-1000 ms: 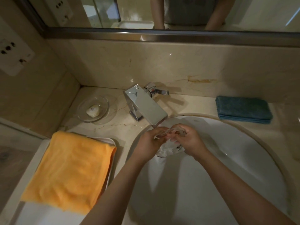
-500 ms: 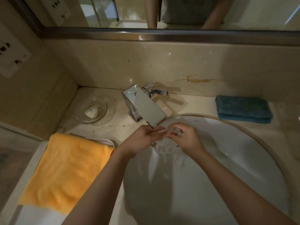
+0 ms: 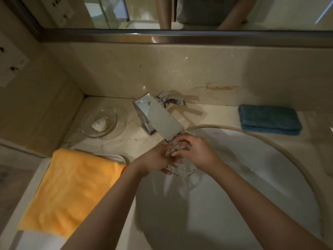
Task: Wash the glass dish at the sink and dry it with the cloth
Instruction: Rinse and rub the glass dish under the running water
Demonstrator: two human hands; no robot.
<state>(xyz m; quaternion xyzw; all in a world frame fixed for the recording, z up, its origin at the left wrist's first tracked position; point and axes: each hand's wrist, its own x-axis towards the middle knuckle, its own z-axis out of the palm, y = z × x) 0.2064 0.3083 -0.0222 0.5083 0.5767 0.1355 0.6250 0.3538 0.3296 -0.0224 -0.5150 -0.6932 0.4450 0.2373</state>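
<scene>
A clear glass dish (image 3: 182, 168) is held tilted over the white sink basin (image 3: 261, 177), right under the chrome faucet spout (image 3: 162, 121). Water runs over it. My left hand (image 3: 155, 162) grips its left side and my right hand (image 3: 196, 150) covers its top and right rim, so much of the glass is hidden. A folded blue cloth (image 3: 269, 120) lies on the counter at the back right, apart from both hands.
A second glass dish (image 3: 110, 130) with a soap bar (image 3: 99, 124) sits left of the faucet. An orange towel (image 3: 72, 190) covers a white tray (image 3: 115, 156) at the left. The lever handle (image 3: 173, 101) points right. A mirror and backsplash close the back.
Both hands have shifted with the dish under the spout; the left hand has slid lower along the dish and the right hand has turned over its top.
</scene>
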